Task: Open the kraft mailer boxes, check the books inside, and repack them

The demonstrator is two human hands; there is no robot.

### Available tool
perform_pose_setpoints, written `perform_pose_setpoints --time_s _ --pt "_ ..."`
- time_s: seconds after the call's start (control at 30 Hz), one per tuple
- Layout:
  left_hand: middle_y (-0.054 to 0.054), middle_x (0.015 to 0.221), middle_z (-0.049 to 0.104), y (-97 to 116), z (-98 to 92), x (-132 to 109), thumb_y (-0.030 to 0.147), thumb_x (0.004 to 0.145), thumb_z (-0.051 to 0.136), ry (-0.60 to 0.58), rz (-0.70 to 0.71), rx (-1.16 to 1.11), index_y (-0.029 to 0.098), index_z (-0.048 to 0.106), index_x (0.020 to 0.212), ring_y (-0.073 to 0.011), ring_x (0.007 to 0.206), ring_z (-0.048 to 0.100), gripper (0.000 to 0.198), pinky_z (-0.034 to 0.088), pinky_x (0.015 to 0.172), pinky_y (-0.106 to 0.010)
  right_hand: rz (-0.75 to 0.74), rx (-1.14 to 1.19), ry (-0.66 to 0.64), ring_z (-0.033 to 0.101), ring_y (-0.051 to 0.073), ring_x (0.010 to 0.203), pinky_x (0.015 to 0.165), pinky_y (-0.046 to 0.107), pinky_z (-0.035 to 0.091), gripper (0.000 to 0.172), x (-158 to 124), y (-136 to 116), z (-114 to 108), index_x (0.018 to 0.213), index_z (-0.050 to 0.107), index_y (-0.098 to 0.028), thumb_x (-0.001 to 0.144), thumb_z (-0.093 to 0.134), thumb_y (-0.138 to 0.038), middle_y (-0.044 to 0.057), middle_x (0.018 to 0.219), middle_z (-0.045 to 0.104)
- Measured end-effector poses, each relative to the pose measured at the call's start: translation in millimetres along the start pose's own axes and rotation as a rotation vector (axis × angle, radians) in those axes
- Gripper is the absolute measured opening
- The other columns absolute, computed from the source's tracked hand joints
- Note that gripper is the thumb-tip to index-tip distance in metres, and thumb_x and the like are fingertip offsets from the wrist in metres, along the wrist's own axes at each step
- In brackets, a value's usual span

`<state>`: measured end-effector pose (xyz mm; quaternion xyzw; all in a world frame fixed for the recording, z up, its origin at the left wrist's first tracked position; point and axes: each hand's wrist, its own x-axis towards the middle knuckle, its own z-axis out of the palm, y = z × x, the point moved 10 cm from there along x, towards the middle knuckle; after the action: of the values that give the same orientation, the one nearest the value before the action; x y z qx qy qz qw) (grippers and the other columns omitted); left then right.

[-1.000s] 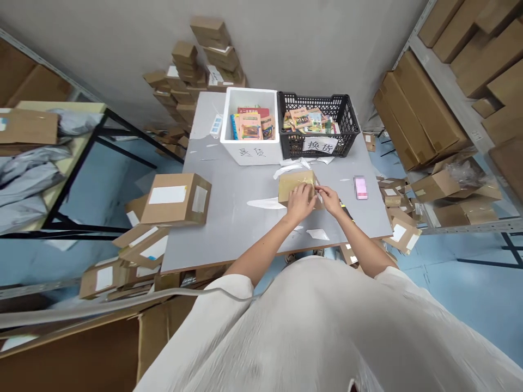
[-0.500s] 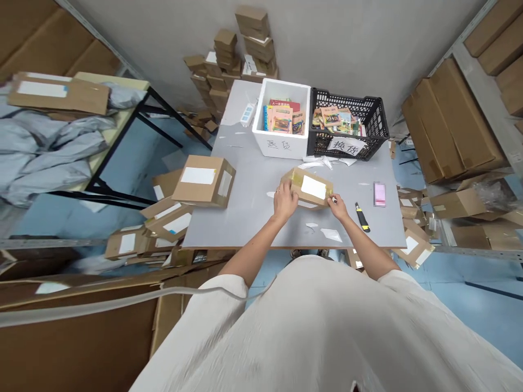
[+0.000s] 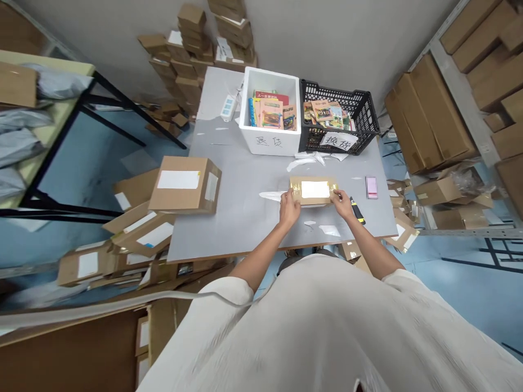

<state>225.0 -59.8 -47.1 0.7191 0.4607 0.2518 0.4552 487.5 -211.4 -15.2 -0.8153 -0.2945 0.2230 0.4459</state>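
Observation:
A small flat cardboard parcel (image 3: 314, 190) with a white label and shiny tape lies on the grey table (image 3: 245, 218) in front of me. My left hand (image 3: 289, 207) grips its left end with curled fingers. My right hand (image 3: 342, 203) grips its right end the same way. The label faces up and the parcel lies square to me.
Behind the parcel stand a white foam box (image 3: 270, 117) and a black crate (image 3: 339, 120), both holding books. A larger cardboard box (image 3: 186, 184) sits at the table's left. A box cutter (image 3: 356, 211) and a pink phone (image 3: 371, 187) lie right. Parcels litter the floor around.
The parcel has been turned over from its taped side to label-up and set flat and square. Both hands moved from its top to its two ends.

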Motion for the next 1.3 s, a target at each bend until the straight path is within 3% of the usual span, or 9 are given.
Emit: perform_pose_setpoints --time_s 0.2,0.3,0.4,0.53,0.73,0.9,1.03,1.3 --pt "-0.018 0.144 0.057 9.1 37.0 -3.5 0.023 0.093 0.066 -0.080 -0.006 -0.016 0.026 0.053 0.161 -0.0383 0.137 0.064 0.069 0.054 0.120 -0.059 0.023 -0.027 0.036 0.072 0.032 0.116 0.114 0.058 0.057 0.046 1.4 21.6 -33.7 0.115 0.075 -0.025 0.080 0.074 -0.055 0.011 0.127 0.080" --pt "-0.019 0.147 0.056 7.5 40.0 -6.6 0.024 0.093 0.067 -0.081 -0.035 0.044 0.026 0.056 0.158 -0.0411 0.137 0.064 0.065 0.056 0.117 -0.060 -0.013 0.003 -0.027 0.073 0.031 0.118 0.113 0.057 0.058 0.045 3.9 29.5 -33.8 0.114 0.075 -0.025 0.081 0.075 -0.055 0.011 0.132 0.079" --pt "-0.022 0.158 0.052 19.1 33.2 -8.5 0.020 0.094 0.067 -0.023 0.031 0.160 0.025 0.062 0.146 -0.0472 0.150 0.053 0.053 0.049 0.122 -0.067 -0.004 0.034 -0.026 0.073 0.028 0.118 0.114 0.053 0.058 0.038 9.7 43.8 -42.5 0.110 0.075 -0.025 0.084 0.071 -0.052 0.012 0.137 0.078" --pt "-0.021 0.162 0.053 46.0 42.5 -16.0 0.017 0.098 0.062 -0.042 0.186 0.254 0.026 0.067 0.133 -0.0485 0.156 0.047 0.036 0.039 0.127 -0.073 0.097 -0.007 0.036 0.073 0.028 0.107 0.111 0.051 0.058 0.028 18.2 79.2 -69.2 0.104 0.072 -0.025 0.085 0.065 -0.044 0.011 0.124 0.080" --pt "-0.021 0.162 0.058 61.4 71.0 -30.4 0.025 0.102 0.060 -0.100 0.210 0.356 0.026 0.067 0.146 -0.0449 0.156 0.050 0.045 0.039 0.130 -0.067 0.219 -0.242 0.037 0.072 0.033 0.109 0.111 0.054 0.057 0.023 23.2 143.7 -103.3 0.095 0.069 -0.024 0.076 0.074 -0.036 0.011 0.114 0.076" --pt "-0.022 0.162 0.061 65.9 77.8 -31.2 0.029 0.106 0.054 -0.111 0.204 0.565 0.020 0.060 0.159 -0.0414 0.157 0.051 0.054 0.040 0.131 -0.063 0.327 -0.573 -0.134 0.069 0.033 0.128 0.109 0.042 0.054 0.040 22.5 183.8 -101.3 0.124 0.072 -0.022 0.087 0.078 -0.034 0.015 0.138 0.072" --pt "-0.023 0.162 0.062 65.8 79.9 -28.1 0.031 0.109 0.050 -0.120 0.191 0.684 0.015 0.059 0.160 -0.0399 0.157 0.052 0.055 0.043 0.131 -0.059 0.330 -0.756 -0.237 0.063 0.032 0.140 0.112 0.039 0.051 0.054 22.6 192.9 -93.3 0.146 0.063 -0.022 0.099 0.075 -0.044 0.016 0.152 0.065" --pt "-0.023 0.161 0.063 61.3 79.6 -25.2 0.031 0.107 0.054 -0.105 0.175 0.735 0.014 0.060 0.160 -0.0394 0.153 0.056 0.055 0.044 0.131 -0.058 0.217 -0.828 -0.317 0.059 0.034 0.141 0.110 0.041 0.049 0.048 26.2 192.0 -83.0 0.142 0.062 -0.021 0.102 0.072 -0.045 0.017 0.150 0.064"
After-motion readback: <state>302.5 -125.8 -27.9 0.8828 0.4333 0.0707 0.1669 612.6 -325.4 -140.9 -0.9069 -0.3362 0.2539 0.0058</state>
